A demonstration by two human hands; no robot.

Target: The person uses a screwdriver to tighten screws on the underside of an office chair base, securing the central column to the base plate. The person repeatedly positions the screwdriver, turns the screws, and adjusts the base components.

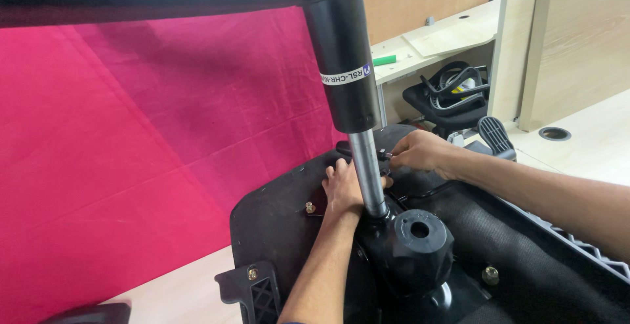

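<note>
Left hand point(341, 189) lies flat, fingers spread, on the upturned chair seat underside point(275, 222); right hand point(420, 151) pinches a small black lever point(382, 156) beside the steel gas-lift column point(367, 176). Assembly likely heavy and rigid; column looks slick, so best held by the seat rim

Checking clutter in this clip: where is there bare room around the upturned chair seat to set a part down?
Free: the pink cloth left of the chair seat underside, and bare desktop at right. Crowded: around the gas lift column, where the left hand, right hand and round knob sit close.
</note>
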